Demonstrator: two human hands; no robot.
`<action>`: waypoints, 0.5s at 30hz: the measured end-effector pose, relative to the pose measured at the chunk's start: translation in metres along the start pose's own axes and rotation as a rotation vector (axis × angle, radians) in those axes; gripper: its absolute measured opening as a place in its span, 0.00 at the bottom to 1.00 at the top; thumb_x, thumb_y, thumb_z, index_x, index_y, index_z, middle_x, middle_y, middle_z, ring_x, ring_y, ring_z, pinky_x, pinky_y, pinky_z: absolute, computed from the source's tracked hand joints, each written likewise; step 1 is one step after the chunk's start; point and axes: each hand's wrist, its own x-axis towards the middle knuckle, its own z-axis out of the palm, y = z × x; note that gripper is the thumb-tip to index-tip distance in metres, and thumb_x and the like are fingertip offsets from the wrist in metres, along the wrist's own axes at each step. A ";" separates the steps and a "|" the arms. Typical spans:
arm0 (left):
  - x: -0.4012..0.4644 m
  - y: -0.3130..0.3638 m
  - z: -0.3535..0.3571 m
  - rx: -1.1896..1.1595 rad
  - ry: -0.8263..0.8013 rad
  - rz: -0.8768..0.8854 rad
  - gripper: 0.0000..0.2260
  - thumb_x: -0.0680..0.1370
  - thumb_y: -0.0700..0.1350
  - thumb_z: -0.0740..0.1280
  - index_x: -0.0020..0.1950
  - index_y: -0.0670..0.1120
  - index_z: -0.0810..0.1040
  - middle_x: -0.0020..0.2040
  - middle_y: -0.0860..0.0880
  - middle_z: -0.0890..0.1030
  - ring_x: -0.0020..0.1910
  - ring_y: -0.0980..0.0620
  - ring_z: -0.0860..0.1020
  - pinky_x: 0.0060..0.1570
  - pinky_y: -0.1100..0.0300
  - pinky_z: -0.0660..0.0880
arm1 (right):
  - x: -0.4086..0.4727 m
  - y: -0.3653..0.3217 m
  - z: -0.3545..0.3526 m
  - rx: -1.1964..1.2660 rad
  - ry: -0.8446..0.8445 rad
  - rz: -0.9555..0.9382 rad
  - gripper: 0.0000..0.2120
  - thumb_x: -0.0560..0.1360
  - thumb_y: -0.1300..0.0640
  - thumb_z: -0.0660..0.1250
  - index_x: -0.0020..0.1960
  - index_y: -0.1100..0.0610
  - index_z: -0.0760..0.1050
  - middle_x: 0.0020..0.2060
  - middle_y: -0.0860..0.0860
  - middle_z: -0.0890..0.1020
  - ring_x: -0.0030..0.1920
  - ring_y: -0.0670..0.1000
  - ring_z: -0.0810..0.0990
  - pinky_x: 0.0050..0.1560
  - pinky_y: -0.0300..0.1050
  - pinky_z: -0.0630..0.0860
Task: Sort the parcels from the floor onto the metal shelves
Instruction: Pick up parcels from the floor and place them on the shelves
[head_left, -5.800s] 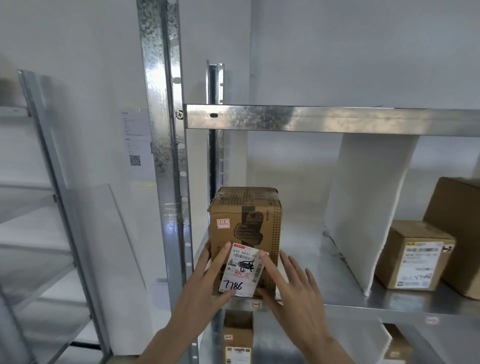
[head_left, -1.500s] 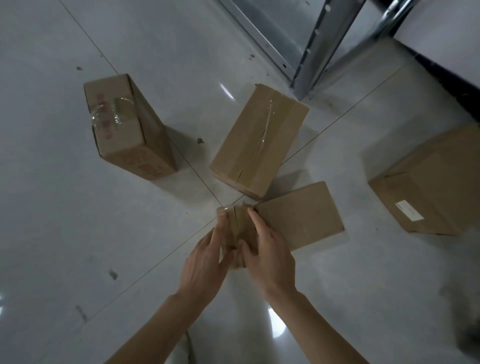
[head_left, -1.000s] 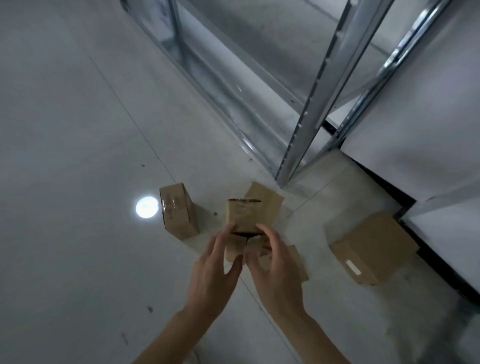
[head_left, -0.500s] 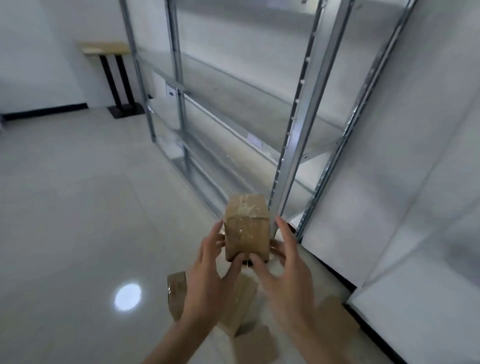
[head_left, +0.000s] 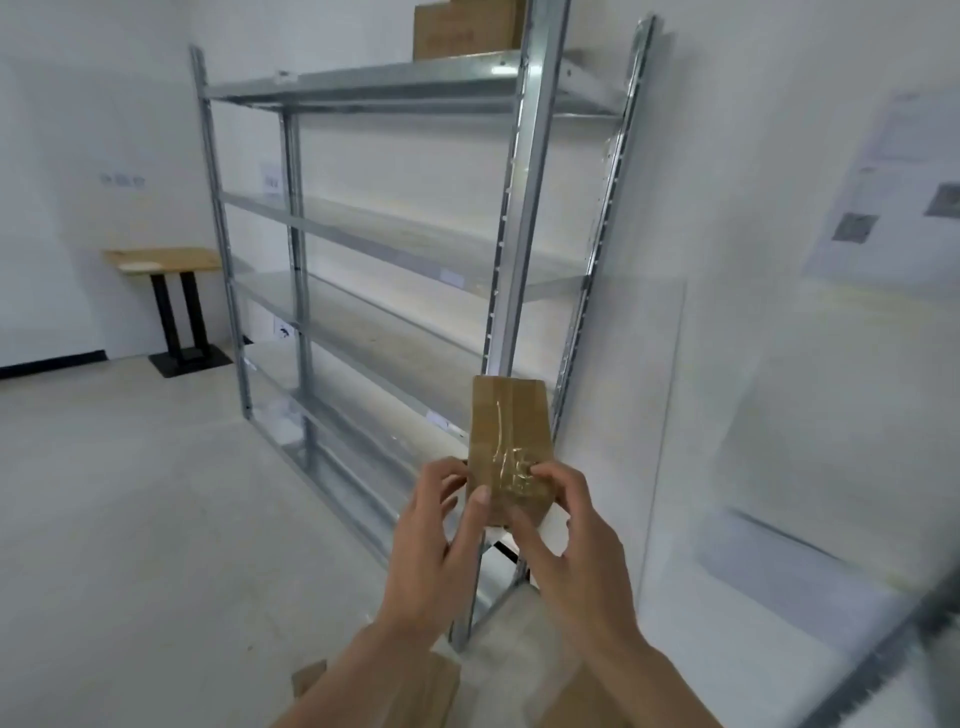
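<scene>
Holding small parcel (head_left: 506, 447), fingers of left hand (head_left: 434, 540) and right hand (head_left: 569, 540) clamped; metal shelves (head_left: 395, 249) mostly bare, parcels on floor (head_left: 130, 519) remain.

You have one head-worn view, looking forward and slightly down, close over your hands, facing the metal shelves (head_left: 395, 249) obliquely.

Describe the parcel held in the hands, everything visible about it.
The parcel is a small brown cardboard box, taller than wide, standing roughly upright in the air in front of the metal shelves. Clear glossy tape runs down its facing side and wrinkles near the bottom. No label shows on this face. The left hand and right hand hold its lower end, thumbs on the front. Its upper part is free of the grip.
</scene>
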 end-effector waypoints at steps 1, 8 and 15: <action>0.003 0.021 0.003 -0.022 0.010 0.012 0.11 0.83 0.57 0.62 0.59 0.53 0.72 0.56 0.53 0.84 0.59 0.49 0.82 0.59 0.43 0.78 | 0.000 -0.014 -0.016 0.011 0.029 -0.014 0.11 0.80 0.37 0.65 0.60 0.32 0.66 0.53 0.33 0.81 0.52 0.37 0.80 0.47 0.31 0.73; 0.020 0.148 0.041 -0.103 0.064 0.057 0.10 0.80 0.40 0.69 0.56 0.49 0.70 0.52 0.61 0.81 0.54 0.58 0.82 0.56 0.55 0.81 | 0.003 -0.084 -0.127 0.006 0.172 -0.053 0.15 0.84 0.46 0.64 0.67 0.34 0.66 0.59 0.31 0.80 0.59 0.34 0.78 0.55 0.28 0.71; 0.009 0.251 0.088 -0.145 -0.035 0.122 0.25 0.80 0.32 0.66 0.71 0.56 0.67 0.56 0.67 0.80 0.56 0.61 0.81 0.50 0.67 0.78 | -0.018 -0.117 -0.237 -0.003 0.262 -0.039 0.27 0.82 0.47 0.67 0.77 0.31 0.62 0.67 0.31 0.76 0.66 0.33 0.74 0.63 0.35 0.72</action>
